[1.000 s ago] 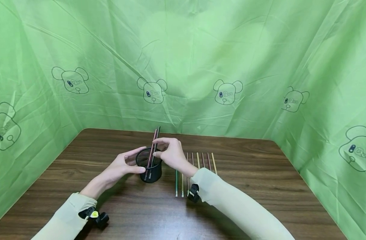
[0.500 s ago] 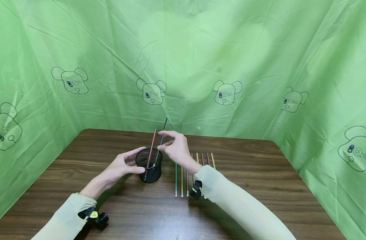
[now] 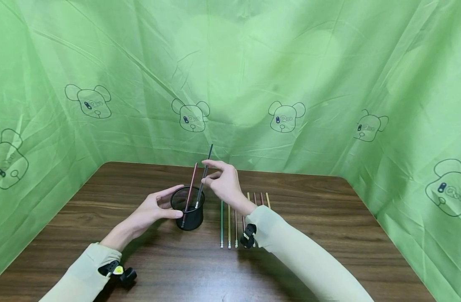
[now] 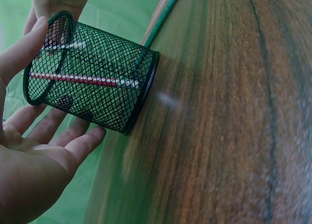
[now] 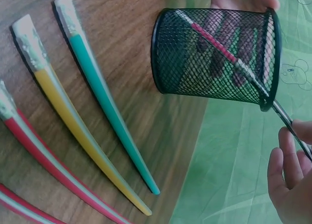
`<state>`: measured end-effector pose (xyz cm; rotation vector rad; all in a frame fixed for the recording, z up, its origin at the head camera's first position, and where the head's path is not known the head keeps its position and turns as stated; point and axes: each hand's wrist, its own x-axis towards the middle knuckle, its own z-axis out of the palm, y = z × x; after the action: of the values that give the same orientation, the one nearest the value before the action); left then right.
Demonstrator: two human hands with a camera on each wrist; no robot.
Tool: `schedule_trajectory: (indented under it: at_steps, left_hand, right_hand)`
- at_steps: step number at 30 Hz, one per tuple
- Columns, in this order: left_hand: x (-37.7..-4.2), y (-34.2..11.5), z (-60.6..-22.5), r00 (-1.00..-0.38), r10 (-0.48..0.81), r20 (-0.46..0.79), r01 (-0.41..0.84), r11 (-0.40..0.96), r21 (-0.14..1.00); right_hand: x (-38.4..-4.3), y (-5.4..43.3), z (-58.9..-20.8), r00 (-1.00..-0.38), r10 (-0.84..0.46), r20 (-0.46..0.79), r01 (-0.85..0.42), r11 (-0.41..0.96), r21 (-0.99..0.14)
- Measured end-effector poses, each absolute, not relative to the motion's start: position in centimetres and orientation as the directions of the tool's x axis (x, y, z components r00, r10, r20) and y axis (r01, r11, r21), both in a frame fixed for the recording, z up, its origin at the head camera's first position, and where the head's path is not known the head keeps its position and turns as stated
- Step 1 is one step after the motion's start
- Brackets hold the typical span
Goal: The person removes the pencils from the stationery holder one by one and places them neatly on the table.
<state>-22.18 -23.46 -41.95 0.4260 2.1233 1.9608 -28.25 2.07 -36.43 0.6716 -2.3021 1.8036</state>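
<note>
A black wire-mesh pencil cup [image 3: 194,220] stands upright at the left of the table's middle. My left hand [image 3: 152,208] holds it from the left, with the thumb at the near rim and the fingers round the far side. Inside leans a red pencil [image 3: 193,178], its eraser end down, plain through the mesh in the left wrist view. Above the rim my right hand [image 3: 225,183] pinches a dark pencil [image 3: 211,149] between thumb and fingers. This pencil slants up to the right, and its silver eraser end [image 5: 246,73] is still within the cup's mouth.
To the right of the cup lies a row of several pencils, with a green pencil [image 3: 222,228] nearest, then a yellow pencil [image 3: 229,230]; the right forearm covers part of the row. A green curtain [image 3: 238,84] with bear outlines hangs behind the wooden table [image 3: 170,268].
My right hand has moved up and to the right, drawing the dark pencil partly out of the cup and away from the red one. The left hand and cup have stayed put.
</note>
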Motion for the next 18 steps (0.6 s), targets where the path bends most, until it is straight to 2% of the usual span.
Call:
schedule_trajectory:
  at_steps: [18]
  left_hand:
    - [-22.1,-23.6,-42.2,-0.933,0.359,0.038,0.070,0.077,0.995]
  right_hand:
    - [-28.1,2.8,-33.8,-0.877,-0.266,0.400,-0.438,0.100,-0.893]
